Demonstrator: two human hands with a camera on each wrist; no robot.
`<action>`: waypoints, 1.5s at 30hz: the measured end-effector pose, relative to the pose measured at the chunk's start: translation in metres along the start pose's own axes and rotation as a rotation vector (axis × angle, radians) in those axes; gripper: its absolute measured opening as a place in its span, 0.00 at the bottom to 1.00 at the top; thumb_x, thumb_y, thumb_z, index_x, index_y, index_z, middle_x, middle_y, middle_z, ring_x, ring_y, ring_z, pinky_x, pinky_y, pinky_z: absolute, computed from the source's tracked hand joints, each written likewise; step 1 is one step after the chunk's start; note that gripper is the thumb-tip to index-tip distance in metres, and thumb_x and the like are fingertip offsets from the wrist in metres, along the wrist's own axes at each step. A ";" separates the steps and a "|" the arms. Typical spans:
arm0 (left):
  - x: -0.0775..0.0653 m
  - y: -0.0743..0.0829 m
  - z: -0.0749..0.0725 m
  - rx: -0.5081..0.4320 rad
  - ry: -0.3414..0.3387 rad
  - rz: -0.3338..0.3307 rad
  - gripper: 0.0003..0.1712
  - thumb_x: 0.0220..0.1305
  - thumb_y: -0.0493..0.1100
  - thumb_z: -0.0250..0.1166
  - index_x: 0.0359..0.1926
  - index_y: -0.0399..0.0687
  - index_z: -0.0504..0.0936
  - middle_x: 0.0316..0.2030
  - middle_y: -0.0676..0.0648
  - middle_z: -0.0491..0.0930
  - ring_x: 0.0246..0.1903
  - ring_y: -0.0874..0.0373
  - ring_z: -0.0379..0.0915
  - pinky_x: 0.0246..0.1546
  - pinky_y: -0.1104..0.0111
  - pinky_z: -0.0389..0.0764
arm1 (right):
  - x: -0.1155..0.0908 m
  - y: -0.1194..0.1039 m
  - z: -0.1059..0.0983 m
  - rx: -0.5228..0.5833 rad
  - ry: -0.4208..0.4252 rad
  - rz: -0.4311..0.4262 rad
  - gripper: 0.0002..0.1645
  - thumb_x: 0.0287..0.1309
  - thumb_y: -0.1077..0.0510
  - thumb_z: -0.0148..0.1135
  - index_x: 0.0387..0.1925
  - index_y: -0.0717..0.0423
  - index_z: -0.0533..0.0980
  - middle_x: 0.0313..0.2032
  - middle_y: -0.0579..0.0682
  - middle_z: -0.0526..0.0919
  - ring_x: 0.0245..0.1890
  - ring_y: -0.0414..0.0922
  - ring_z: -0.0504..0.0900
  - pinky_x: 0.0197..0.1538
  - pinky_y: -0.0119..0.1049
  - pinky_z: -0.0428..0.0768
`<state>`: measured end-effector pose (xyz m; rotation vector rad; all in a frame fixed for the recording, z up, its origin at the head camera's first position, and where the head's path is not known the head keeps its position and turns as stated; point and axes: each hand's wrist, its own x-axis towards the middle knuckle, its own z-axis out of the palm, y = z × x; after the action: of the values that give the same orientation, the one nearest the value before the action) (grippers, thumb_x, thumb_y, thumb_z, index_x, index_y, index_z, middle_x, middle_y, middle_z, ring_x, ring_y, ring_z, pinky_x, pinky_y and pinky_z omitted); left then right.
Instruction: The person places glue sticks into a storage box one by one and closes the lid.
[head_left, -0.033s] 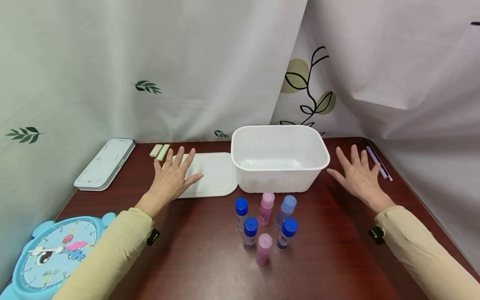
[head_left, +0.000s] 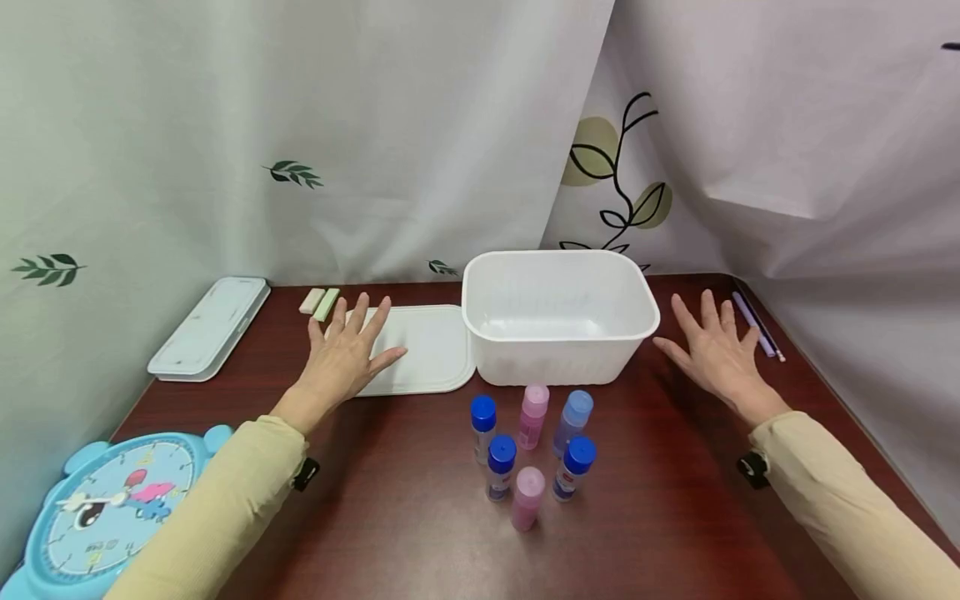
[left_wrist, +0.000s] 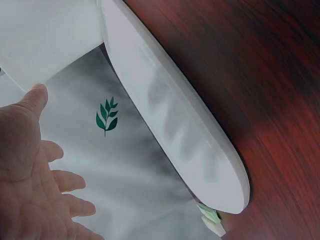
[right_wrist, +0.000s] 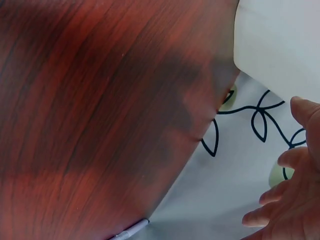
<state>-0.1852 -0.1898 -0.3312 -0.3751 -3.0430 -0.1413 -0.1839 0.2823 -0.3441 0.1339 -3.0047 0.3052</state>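
My left hand (head_left: 335, 357), fingers spread and holding nothing, hovers over the left part of a flat white lid (head_left: 431, 350). On the other side, the right hand (head_left: 720, 357) is likewise spread and bare, just right of a white plastic bin (head_left: 558, 362). The bin stands upright with its top uncovered, and the lid lies against its left side. In front of the bin stand several small capped tubes that look like glue sticks: three with dark blue caps (head_left: 502, 454), a light blue one (head_left: 573, 421) and two pink ones (head_left: 528, 498).
At the back left lie a white flat case (head_left: 210, 329) and two small eraser-like blocks (head_left: 326, 304). A light blue toy clock (head_left: 120, 508) is at the front left, partly behind the left sleeve. A purple pen (head_left: 752, 323) and a dark pencil (head_left: 772, 342) lie along the right edge.
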 end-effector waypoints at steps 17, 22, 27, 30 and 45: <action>-0.036 0.027 0.004 -1.033 -0.074 0.205 0.28 0.62 0.41 0.63 0.62 0.37 0.70 0.59 0.37 0.73 0.60 0.43 0.68 0.56 0.61 0.74 | 0.033 -0.019 -0.022 0.772 0.113 -0.056 0.28 0.69 0.56 0.48 0.62 0.73 0.63 0.56 0.73 0.71 0.38 0.29 0.80 0.39 0.21 0.79; -0.039 0.055 0.022 -1.314 -0.316 0.340 0.30 0.58 0.35 0.66 0.61 0.34 0.69 0.60 0.33 0.70 0.60 0.42 0.68 0.57 0.61 0.74 | 0.045 -0.032 -0.024 0.813 0.049 -0.008 0.29 0.67 0.56 0.52 0.63 0.71 0.63 0.55 0.70 0.73 0.34 0.18 0.71 0.37 0.13 0.73; -0.038 0.068 0.035 -1.379 -0.408 0.416 0.30 0.55 0.31 0.67 0.59 0.32 0.69 0.55 0.30 0.73 0.54 0.49 0.75 0.51 0.61 0.78 | 0.052 -0.040 -0.025 0.806 0.008 0.026 0.28 0.64 0.60 0.54 0.63 0.71 0.64 0.52 0.68 0.73 0.34 0.22 0.70 0.36 0.14 0.73; -0.036 0.072 0.041 -1.351 -0.382 0.443 0.25 0.54 0.30 0.67 0.54 0.30 0.72 0.47 0.32 0.77 0.49 0.56 0.78 0.48 0.64 0.80 | 0.053 -0.039 -0.027 0.805 0.001 0.025 0.28 0.64 0.62 0.54 0.62 0.71 0.63 0.51 0.67 0.73 0.33 0.23 0.71 0.35 0.15 0.74; 0.003 0.076 -0.046 -1.219 -0.126 0.354 0.19 0.59 0.33 0.64 0.52 0.36 0.74 0.40 0.42 0.80 0.40 0.55 0.79 0.43 0.63 0.82 | 0.050 -0.038 -0.028 0.775 0.022 0.025 0.26 0.64 0.64 0.53 0.61 0.74 0.64 0.46 0.65 0.73 0.32 0.28 0.69 0.32 0.16 0.73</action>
<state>-0.1667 -0.1203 -0.2791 -0.9513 -2.5092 -1.9621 -0.2266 0.2473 -0.3028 0.1532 -2.6847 1.4318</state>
